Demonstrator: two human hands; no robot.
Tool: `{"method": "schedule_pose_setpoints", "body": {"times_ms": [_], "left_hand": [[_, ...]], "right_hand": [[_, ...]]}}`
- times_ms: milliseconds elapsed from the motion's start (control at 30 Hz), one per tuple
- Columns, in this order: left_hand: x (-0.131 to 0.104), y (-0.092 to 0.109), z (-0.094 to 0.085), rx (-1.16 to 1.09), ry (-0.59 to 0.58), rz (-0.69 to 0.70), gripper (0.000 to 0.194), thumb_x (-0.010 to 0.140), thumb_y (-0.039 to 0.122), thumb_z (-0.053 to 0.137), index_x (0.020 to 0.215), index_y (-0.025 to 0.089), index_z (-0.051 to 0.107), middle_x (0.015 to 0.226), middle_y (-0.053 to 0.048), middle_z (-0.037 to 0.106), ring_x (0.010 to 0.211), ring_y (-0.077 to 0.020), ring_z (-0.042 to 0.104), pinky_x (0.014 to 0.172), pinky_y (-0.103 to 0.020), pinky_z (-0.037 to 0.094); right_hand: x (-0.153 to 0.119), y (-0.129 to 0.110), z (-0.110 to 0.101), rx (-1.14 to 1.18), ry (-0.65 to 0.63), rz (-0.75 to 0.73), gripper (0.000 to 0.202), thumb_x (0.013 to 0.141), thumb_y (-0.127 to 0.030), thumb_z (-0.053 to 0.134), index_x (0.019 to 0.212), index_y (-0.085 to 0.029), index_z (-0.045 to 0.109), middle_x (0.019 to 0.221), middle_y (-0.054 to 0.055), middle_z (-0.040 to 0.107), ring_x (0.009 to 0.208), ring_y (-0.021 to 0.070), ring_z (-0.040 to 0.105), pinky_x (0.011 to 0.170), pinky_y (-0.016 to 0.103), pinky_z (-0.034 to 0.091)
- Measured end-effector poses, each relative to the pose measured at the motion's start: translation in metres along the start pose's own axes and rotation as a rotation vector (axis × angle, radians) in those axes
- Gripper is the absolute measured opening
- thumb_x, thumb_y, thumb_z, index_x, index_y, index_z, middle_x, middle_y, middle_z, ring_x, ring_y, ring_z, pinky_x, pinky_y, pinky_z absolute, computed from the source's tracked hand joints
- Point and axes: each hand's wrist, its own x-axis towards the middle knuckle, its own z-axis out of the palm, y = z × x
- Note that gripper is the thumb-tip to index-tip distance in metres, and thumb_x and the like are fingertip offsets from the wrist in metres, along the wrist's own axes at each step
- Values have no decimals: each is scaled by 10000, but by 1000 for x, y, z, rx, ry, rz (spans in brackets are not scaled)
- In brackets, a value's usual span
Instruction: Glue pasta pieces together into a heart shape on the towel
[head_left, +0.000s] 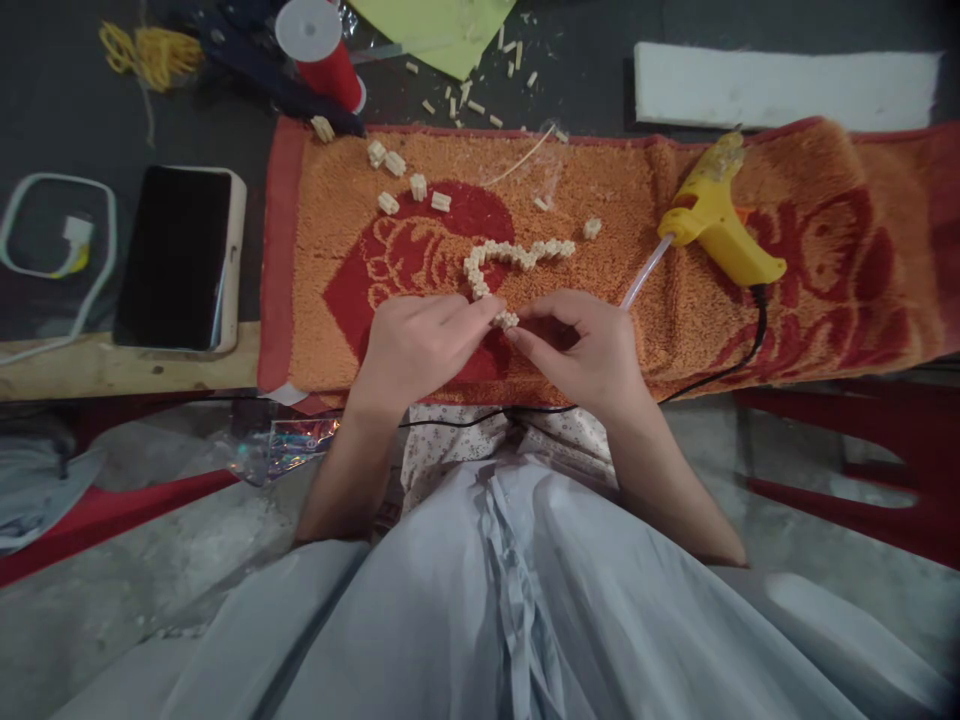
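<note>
A curved chain of small pale pieces (pixel 517 254) lies on the orange and red towel (pixel 322 260). Its near end runs between my two hands. My left hand (pixel 431 345) is closed on that end from the left, fingertips pressed on the pieces. From the right, my right hand (pixel 581 350) pinches at the tip of the chain with thumb and forefinger. Several loose pale clusters (pixel 418 187) sit on the towel beyond my left hand, and a single cluster (pixel 592 229) is right of the chain.
A yellow glue gun (pixel 724 220) with a black cord rests on the towel at right. Left are a phone (pixel 176 260) and a white cable (pixel 112 235). Behind lie a red spool (pixel 330 75), yellow string (pixel 154 55), green paper (pixel 442 30), pale bits and a white block (pixel 784 85).
</note>
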Motion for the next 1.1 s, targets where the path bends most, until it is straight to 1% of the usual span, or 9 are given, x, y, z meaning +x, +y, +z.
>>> {"method": "schedule_pose_setpoints", "body": {"times_ms": [133,267,400,533,667,800,900,1033,1100], "left_hand": [[1,0,-2,54,2,28,289,1010,307,400,1082,276,678,797,-17,713,705,-149,644,621,-287,440],[2,0,-3,101,19,84,293,1013,295,394,1071,262,680,733,-7,691,661,-146,638,568,-286,411],[2,1,-2,129,40,86,292,1012,296,394,1042,261,683,700,-1,684,649,-140,640,567,-279,410],[-1,2,0,52,61,39,255,999,284,435,1103,227,661,821,-15,744,719,-143,684,634,-272,456],[-9,3,0,-72,72,-59,272,982,281,483,1187,204,645,902,-37,765,787,-151,711,693,-263,486],[-21,4,-3,-136,92,-121,244,971,279,511,1137,214,677,921,-18,768,795,-127,710,738,-228,490],[-28,5,-4,-150,67,-154,241,976,297,498,1090,222,696,905,-12,764,787,-127,701,734,-229,483],[-30,6,-4,-168,40,-164,240,972,305,498,1012,225,721,837,-12,753,762,-135,690,724,-242,480],[-28,7,-5,-205,27,-188,235,969,298,504,998,219,724,835,-14,753,769,-132,692,731,-234,485]], "right_hand": [[1,0,1,3,8,-16,124,835,-320,661,808,-206,698,765,17,700,704,163,620,667,300,490],[1,0,1,3,-11,-8,122,841,-315,648,812,-206,696,768,20,700,707,169,622,663,305,489],[1,1,1,0,-17,-13,116,841,-304,648,809,-203,694,787,26,702,722,171,622,686,310,492],[1,0,1,-15,-13,-36,102,844,-282,647,810,-195,687,779,27,694,711,164,618,671,295,480],[-3,0,-1,-60,-28,-45,87,846,-280,657,846,-198,686,792,23,693,740,164,626,680,281,472],[-7,-1,-2,-55,-58,-43,101,847,-261,660,917,-193,689,825,26,692,735,153,623,672,264,469],[-8,-1,-3,-56,-66,-57,107,855,-223,642,946,-186,685,826,28,686,721,147,614,665,260,468],[-8,-2,-6,-52,-90,-61,111,867,-196,622,961,-183,681,831,35,680,727,151,619,648,258,473],[-8,-3,-10,-60,-98,-61,116,886,-201,601,967,-180,682,838,42,681,744,156,627,657,260,478]]}}
